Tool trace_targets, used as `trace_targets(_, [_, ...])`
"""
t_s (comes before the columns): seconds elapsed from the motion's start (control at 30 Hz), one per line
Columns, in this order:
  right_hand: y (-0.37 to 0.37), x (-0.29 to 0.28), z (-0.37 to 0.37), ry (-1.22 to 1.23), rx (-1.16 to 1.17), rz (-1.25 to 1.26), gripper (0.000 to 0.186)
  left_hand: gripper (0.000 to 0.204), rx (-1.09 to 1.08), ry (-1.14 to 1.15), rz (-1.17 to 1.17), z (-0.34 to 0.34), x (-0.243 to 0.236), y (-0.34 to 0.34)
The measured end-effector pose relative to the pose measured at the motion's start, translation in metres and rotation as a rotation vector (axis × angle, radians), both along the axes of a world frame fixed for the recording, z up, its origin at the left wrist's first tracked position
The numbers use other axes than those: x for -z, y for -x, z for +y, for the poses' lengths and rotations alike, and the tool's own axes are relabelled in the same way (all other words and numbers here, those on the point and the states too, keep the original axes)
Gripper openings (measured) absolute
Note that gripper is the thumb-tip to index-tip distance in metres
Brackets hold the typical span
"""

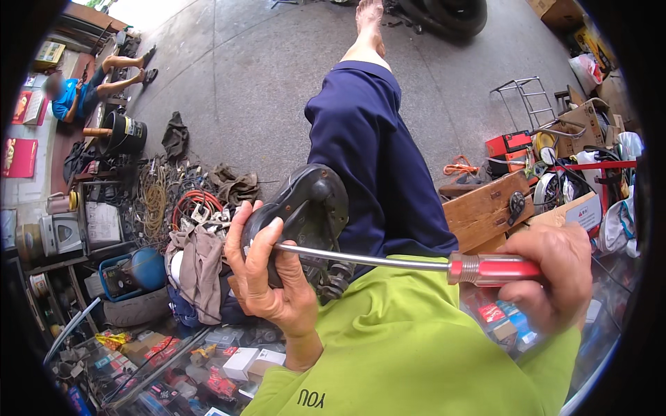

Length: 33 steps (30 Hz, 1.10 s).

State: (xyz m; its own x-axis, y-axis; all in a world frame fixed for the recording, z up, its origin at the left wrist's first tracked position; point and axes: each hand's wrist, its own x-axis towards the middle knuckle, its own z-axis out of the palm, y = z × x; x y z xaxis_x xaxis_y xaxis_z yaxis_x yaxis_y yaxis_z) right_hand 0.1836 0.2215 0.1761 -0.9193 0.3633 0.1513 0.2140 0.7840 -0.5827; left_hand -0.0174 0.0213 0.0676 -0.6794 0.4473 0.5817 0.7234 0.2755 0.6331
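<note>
My left hand (267,277) grips a black, rounded metal part (305,208) from below, thumb and fingers wrapped on its left side. My right hand (555,274) is closed on the red handle of a long screwdriver (492,268). Its steel shaft runs left across my green shirt, and its tip reaches the black part beside my left fingers. My leg in dark blue trousers (374,152) stretches out ahead, foot bare on the concrete.
Coiled cables, rags and a blue canister (142,267) lie heaped at the left. A wooden block (485,208) and red boxes (510,145) are at the right. A person in a blue shirt (73,93) sits far left. Small cartons fill a glass case below.
</note>
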Motion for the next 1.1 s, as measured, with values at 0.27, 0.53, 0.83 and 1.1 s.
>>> trace_targets(0.27, [0.022, 0.013, -0.004, -0.146, -0.042, 0.385, 0.041, 0.059, -0.065, -0.218, -0.192, 0.010, 0.004, -0.006])
trace_targets(0.53, [0.023, 0.010, -0.006, -0.181, -0.099, 0.370, 0.034, 0.058, -0.087, -0.213, -0.207, 0.007, 0.005, -0.005])
trace_targets(0.83, [0.023, 0.007, -0.001, 0.117, -0.094, 0.295, 0.036, 0.056, -0.101, -0.233, -0.187, 0.010, 0.004, -0.007])
trace_targets(1.1, [0.021, 0.000, 0.002, -0.108, -0.149, 0.380, 0.040, 0.054, -0.103, -0.186, -0.160, 0.010, 0.004, -0.007])
